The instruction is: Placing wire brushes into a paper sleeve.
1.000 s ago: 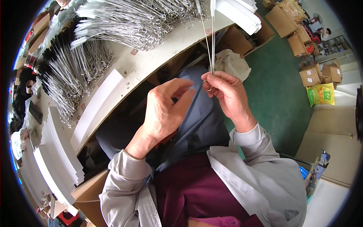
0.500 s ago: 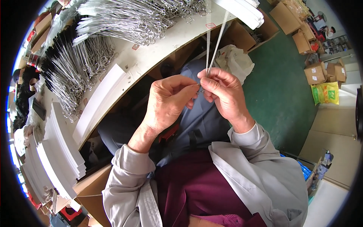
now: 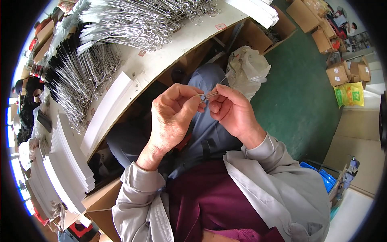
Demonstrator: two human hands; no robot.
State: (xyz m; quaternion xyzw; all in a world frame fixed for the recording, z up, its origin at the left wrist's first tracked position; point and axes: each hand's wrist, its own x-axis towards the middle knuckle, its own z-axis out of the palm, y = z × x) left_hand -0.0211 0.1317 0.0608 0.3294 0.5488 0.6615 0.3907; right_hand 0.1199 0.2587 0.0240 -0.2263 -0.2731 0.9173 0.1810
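Note:
My left hand [image 3: 171, 117] and my right hand [image 3: 233, 113] meet in front of my chest, fingertips pinched together on a thin metal wire piece [image 3: 213, 93]. Its hooked end sits between my left thumb and forefinger. The thin wire runs from my right fingers up and to the right, toward a crumpled white plastic bag [image 3: 246, 68]. Both hands hover over my lap, below the edge of the white worktable [image 3: 169, 50].
Piles of metal wire hooks [image 3: 133, 22] and dark-sleeved ones [image 3: 74, 86] cover the table. Stacks of white strips [image 3: 60, 161] lie at the left. Cardboard boxes [image 3: 342, 72] and a yellow-green bag [image 3: 350, 93] stand on the green floor at right.
The wire, which stood upright toward the table, now tilts to the right and lies nearly level. Both hands stay joined and have shifted slightly lower.

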